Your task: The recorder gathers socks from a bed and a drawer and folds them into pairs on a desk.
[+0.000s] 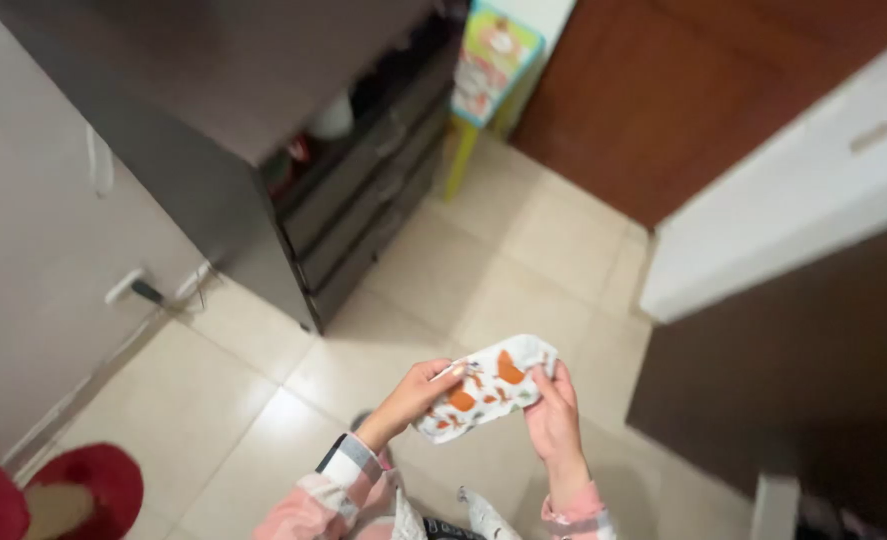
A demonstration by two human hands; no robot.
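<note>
White cloth printed with orange shapes, a small soft garment or folded piece of fabric (486,387), is held above a pale tiled floor (524,260) by a person standing in a narrow room. Left hand (419,392) pinches its near-left edge between thumb and fingers; right hand (554,410) grips the opposite end, fingers curled behind the fabric and thumb in front. Both hands are closed on the cloth, which lies slack and partly doubled over between them at about waist height.

Judging by the grip, the piece is being folded or straightened; any further fold would call for the two ends to be brought level and the slack drawn out, with neither pinch slipping.

A dark brown chest of drawers (364,200) stands ahead, its upper drawer open, the contents too blurred to tell. A small bright green and yellow stool (494,55) sits beyond it, beside a brown wooden door (684,110). Something red and round (74,490) is cut off at the lower left and cannot be identified. Pink plaid sleeves (334,490) cover both forearms. Pale items near the person's waist are unclear.
</note>
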